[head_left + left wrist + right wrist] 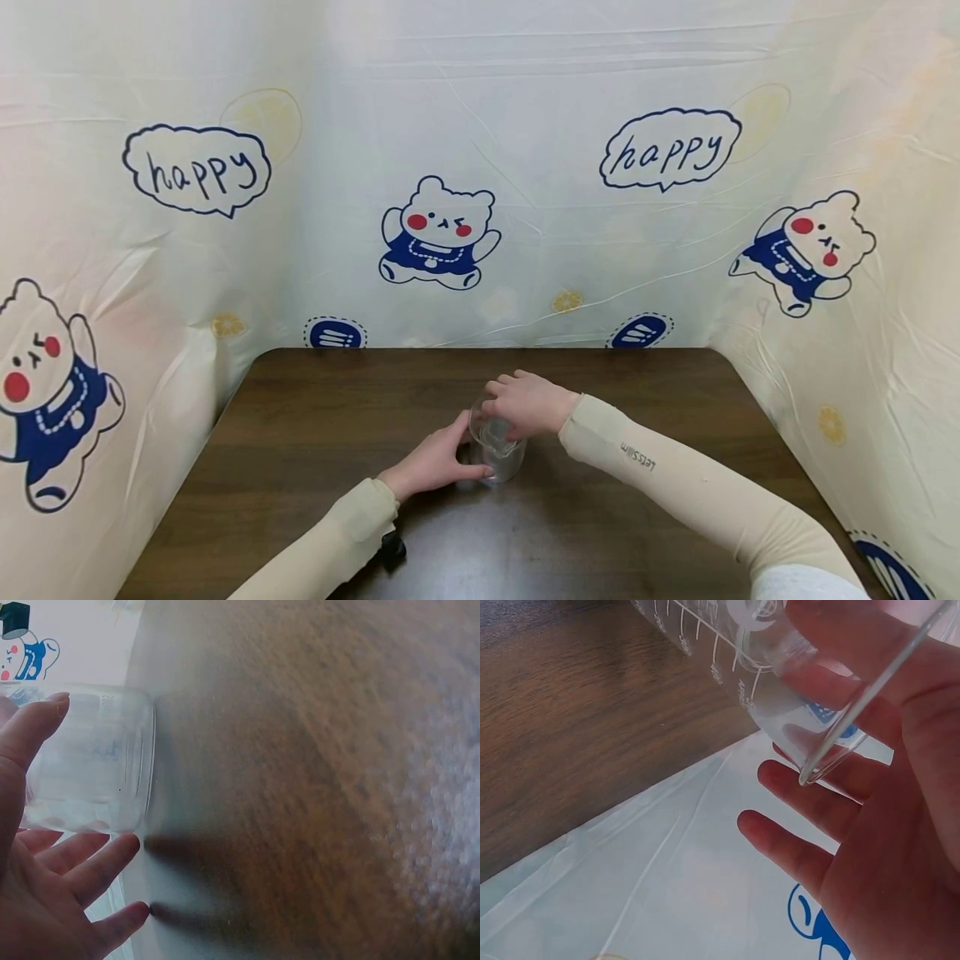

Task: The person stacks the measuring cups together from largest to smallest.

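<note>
A clear glass beaker [504, 462] stands on the brown table between my hands. White scale marks and print [716, 645] show on its wall in the right wrist view. My left hand [438, 458] holds the beaker [90, 765] low down, thumb on one side and fingers on the other. At the mouth, my right hand [528, 404] grips near the rim [832, 746]. Its thumb reaches past the rim, while the last two fingers [780, 844] stand free of the glass. Whether a second clear piece sits inside the beaker, I cannot tell.
The dark wood table [300, 433] has rounded far corners. A pale curtain [540, 250] with cartoon bears surrounds its back and sides. Below my left wrist is a small black object [392, 550]. A dark block [15, 620] shows at the left wrist view's corner.
</note>
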The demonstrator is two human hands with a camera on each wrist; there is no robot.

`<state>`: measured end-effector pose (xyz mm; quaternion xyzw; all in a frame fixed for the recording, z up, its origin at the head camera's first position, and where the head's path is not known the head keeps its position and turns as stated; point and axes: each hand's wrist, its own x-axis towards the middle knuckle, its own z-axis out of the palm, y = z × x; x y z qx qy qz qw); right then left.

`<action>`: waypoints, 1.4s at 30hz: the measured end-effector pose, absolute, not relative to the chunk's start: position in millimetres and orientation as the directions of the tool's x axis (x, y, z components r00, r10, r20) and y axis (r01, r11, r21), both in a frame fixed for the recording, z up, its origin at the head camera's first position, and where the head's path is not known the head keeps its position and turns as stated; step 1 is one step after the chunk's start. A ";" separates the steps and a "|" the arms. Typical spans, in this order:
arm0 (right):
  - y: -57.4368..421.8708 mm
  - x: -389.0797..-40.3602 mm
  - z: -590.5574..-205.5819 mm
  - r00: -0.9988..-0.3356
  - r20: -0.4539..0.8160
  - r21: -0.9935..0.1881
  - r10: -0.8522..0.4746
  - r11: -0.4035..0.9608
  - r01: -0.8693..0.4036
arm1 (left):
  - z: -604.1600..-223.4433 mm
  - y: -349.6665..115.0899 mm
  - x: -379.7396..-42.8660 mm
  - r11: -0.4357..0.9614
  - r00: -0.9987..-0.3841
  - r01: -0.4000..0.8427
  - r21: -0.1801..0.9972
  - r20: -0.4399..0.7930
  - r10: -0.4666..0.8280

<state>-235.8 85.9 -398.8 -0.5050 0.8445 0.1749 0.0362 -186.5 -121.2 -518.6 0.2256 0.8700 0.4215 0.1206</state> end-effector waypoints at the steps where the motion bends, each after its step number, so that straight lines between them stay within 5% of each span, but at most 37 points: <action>1: 86.0 -236.3 -399.1 -0.487 -0.237 0.257 -0.841 0.429 -0.866 | -518.3 -121.1 -186.5 0.543 -0.868 0.291 0.787 -0.021 0.495; 29: 133.1 -234.7 -375.5 -0.498 -0.037 0.019 -0.866 0.498 -0.867 | -517.1 -117.4 -183.6 0.553 -0.875 0.321 0.769 0.018 0.483; 42: 162.1 -229.6 -380.2 -0.501 0.120 0.026 -0.857 0.508 -0.861 | -516.6 -118.2 -183.7 0.553 -0.881 0.335 0.763 0.045 0.472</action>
